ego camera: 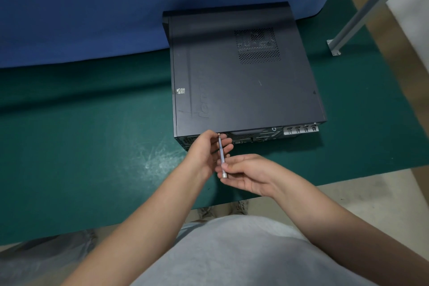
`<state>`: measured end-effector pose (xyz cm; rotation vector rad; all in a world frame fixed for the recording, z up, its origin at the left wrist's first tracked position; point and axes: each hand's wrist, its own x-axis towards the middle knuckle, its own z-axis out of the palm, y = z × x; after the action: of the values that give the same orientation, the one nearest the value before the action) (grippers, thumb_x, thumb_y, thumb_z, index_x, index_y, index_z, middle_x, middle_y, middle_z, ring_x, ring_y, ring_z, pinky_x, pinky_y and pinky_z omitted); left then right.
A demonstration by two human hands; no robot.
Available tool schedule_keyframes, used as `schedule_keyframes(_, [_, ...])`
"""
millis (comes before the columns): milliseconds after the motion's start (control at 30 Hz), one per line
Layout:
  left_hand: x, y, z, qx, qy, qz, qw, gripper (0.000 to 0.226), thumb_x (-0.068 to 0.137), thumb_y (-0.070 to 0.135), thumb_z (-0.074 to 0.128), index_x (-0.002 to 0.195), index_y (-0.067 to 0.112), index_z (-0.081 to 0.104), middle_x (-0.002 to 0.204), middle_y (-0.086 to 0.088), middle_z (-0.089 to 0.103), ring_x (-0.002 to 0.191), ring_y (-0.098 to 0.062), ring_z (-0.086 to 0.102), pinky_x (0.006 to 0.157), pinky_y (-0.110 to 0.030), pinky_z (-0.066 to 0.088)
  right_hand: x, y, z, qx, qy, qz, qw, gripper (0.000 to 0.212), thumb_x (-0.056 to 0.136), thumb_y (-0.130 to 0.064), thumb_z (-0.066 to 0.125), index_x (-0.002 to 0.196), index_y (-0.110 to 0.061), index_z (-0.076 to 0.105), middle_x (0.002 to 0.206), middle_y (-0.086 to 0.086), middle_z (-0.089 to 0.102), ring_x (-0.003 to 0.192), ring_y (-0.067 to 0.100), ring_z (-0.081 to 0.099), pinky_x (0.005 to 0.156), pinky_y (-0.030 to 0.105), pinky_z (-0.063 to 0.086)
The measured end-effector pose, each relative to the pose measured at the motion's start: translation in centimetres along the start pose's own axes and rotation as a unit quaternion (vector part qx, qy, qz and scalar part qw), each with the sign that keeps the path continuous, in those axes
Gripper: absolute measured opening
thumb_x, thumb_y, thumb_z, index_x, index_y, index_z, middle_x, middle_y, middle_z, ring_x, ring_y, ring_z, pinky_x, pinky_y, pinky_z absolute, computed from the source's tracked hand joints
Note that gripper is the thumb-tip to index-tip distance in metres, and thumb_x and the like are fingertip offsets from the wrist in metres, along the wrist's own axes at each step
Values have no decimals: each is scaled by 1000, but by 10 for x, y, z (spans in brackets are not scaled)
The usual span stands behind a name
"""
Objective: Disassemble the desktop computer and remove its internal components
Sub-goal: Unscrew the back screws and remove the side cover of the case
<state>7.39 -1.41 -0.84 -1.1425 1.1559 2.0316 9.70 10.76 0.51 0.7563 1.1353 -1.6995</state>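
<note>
Table (81, 146): a dark green mat covers the work surface, with pale scuff marks near its middle; its near edge runs just in front of the person's body.
Blue cloth (92, 7): hangs or lies along the far side of the table, behind the computer, meeting the green mat in a curved edge.
Desktop computer (243, 72): a black case lying flat on its side on the green mat, right of centre, with its far end against the blue cloth. Its side panel is on and faces up — closed, with embossed lettering near the left edge. The rear face with its ports points toward the person.
Vent grille (257, 46): a perforated patch in the upper right part of the side panel.
Metal leg (371, 7): a pale grey bar slanting down at the right, ending in a foot plate on the mat, apart from the computer.
Left hand (206, 151): at the near left corner of the case, fingers curled round the upper shaft of the screwdriver, steadying it close to the tip.
Right hand (246, 174): just nearer than the left, pinching the lower end of the screwdriver between thumb and fingertips.
Screwdriver (222, 158): a slim silver tool, held by both hands, its tip up against the top rear edge of the case.
Screw (219, 134): a small brassy head at the screwdriver's tip — too small to say whether it is seated or out.
Sticker (180, 91): a small torn silvery label on the panel's left edge.
</note>
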Motion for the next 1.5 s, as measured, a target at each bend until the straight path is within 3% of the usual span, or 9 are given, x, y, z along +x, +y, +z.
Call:
schedule_keyframes(100, [-2, -2, 2, -31, -5, -19, 999, 23, 92, 15, 41, 82, 5, 59, 62, -5, 67, 64, -20, 62, 71, -32, 51, 2, 2, 3, -32, 31, -6, 999, 11, 80, 0, 71, 89, -5, 66, 70, 4, 67, 63, 11, 65, 58, 22, 56])
schedule_keyframes(433, [1, -6, -3, -17, 13, 19, 1000, 6, 90, 11, 57, 90, 7, 60, 79, -4, 66, 63, -13, 66, 66, -30, 54, 5, 5, 3, -72, 73, -17, 995, 14, 75, -9, 79, 78, -13, 65, 60, -5, 65, 51, 1, 60, 54, 17, 52])
schedule_keyframes(700, [2, -9, 3, -28, 47, 43, 998, 9, 88, 12, 58, 81, 7, 62, 64, 0, 69, 55, -10, 67, 61, -29, 52, 2, 3, -1, -70, 64, -24, 995, 16, 73, -11, 80, 77, -11, 65, 60, -5, 65, 52, 2, 60, 54, 18, 52])
schedule_keyframes(900, [1, -11, -3, -18, 17, 48, 999, 7, 90, 14, 59, 93, 9, 64, 80, -2, 71, 65, -10, 70, 65, -28, 53, 1, 2, -3, -78, 61, -27, 995, 18, 76, -11, 78, 91, -5, 69, 69, 0, 67, 61, 5, 64, 57, 19, 54])
schedule_keyframes(1067, [0, -6, -6, -16, 1, 24, 1000, 10, 91, 15, 53, 89, 12, 63, 78, 1, 72, 65, -9, 69, 68, -27, 51, 0, 1, -2, -56, 41, -29, 997, 14, 84, -6, 69, 96, -1, 66, 74, 6, 69, 62, 10, 68, 55, 21, 55])
schedule_keyframes(1233, [1, -5, -10, 10, -18, 23, 1000, 4, 87, 13, 63, 89, 11, 65, 83, 1, 72, 69, -7, 70, 53, -22, 53, -2, -5, -3, 22, -19, 12, 1000, 14, 93, 4, 50, 102, 6, 61, 85, 19, 72, 75, 25, 72, 63, 29, 59])
schedule_keyframes(1333, [3, -5, -11, 16, -14, 48, 999, 8, 86, 7, 64, 93, 5, 66, 81, -2, 73, 71, -9, 71, 62, -24, 57, -3, -6, -3, 16, -22, 17, 999, 16, 92, 10, 47, 98, 6, 62, 83, 19, 71, 76, 25, 71, 65, 30, 60])
schedule_keyframes(1433, [5, -4, -11, 24, -15, 55, 998, 9, 90, 2, 58, 96, 1, 64, 80, -5, 74, 72, -12, 71, 77, -30, 54, -2, -5, 0, -10, 7, 5, 1000, 10, 87, 8, 58, 94, 5, 64, 79, 16, 71, 72, 22, 71, 61, 28, 59])
schedule_keyframes(1500, [6, -3, -10, 20, -14, 55, 998, 10, 91, 0, 54, 94, 1, 63, 79, -7, 74, 71, -13, 71, 77, -31, 54, -1, -3, 2, -23, 26, 1, 999, 7, 84, 5, 63, 91, 3, 65, 76, 15, 71, 68, 20, 71, 57, 27, 58])
